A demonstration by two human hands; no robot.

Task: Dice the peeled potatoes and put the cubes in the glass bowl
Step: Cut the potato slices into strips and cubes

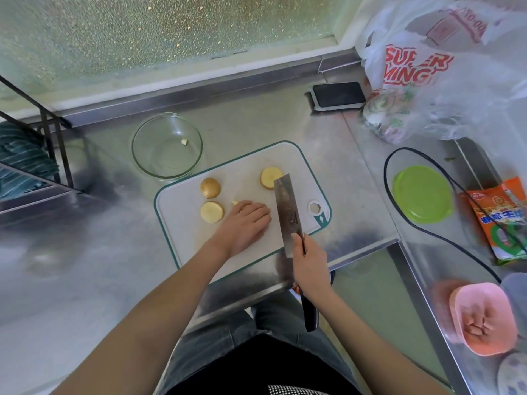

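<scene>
A white cutting board (pixel 182 240) with a green rim lies on the steel counter. Three potato pieces rest on it: one at the far left (pixel 210 187), one just below it (pixel 211 212), one at the far right (pixel 269 177). My left hand (pixel 244 226) presses down on the board's middle, covering a potato piece whose pale tip shows at the fingertips. My right hand (pixel 309 266) grips the black handle of a cleaver (pixel 287 212), whose blade stands just right of my left hand. The glass bowl (pixel 167 145) beyond the board holds one small potato bit.
A phone (pixel 338 95) and a plastic shopping bag (pixel 433 69) sit at the back right. A green lid (pixel 423 194), a black cable, an orange packet (pixel 504 223) and a pink bowl (pixel 482 317) occupy the right counter. A black rack (pixel 42 138) stands at left.
</scene>
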